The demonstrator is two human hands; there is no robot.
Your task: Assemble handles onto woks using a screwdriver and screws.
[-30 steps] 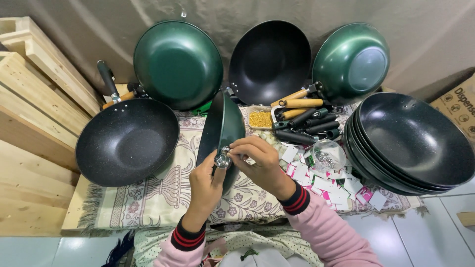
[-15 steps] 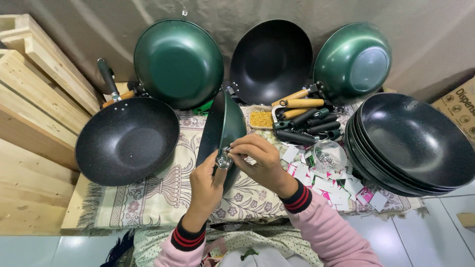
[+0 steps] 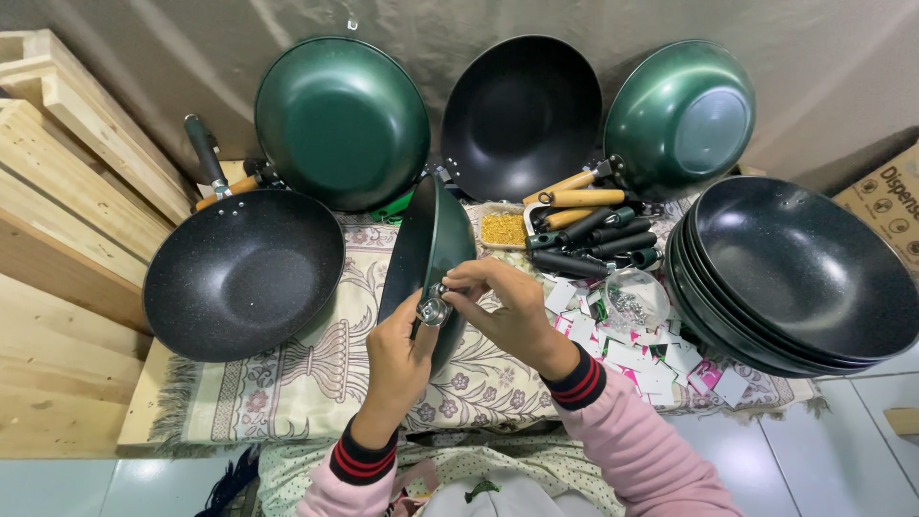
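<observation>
- Both hands are working one green wok (image 3: 428, 251), standing on edge over the patterned cloth (image 3: 287, 393).
- I'm gripping its metal fitting (image 3: 434, 310) with my left hand (image 3: 400, 356).
- My right hand (image 3: 512, 311) is pinching the rim.

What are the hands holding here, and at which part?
Both hands hold a green wok upright on its edge. The left hand and right hand meet at the small metal handle bracket on its near rim.

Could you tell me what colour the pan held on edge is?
Dark green pan, seen in the head view.
</observation>
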